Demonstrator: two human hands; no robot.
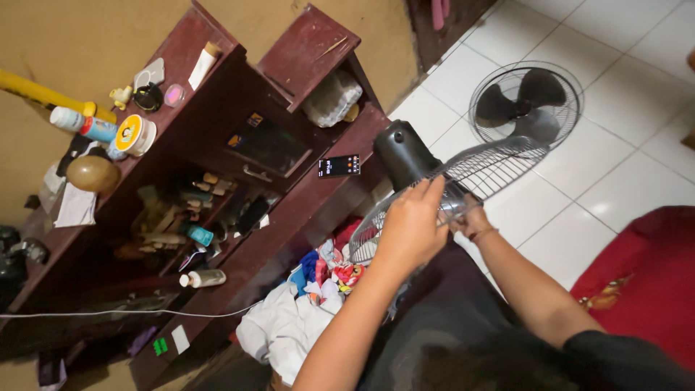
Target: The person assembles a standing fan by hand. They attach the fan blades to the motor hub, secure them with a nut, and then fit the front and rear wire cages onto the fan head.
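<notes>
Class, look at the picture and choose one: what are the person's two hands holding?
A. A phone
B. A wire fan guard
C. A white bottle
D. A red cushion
B: the left hand and the right hand both grip the wire fan guard at the black fan motor, while the phone lies untouched on the wooden shelf.
</notes>
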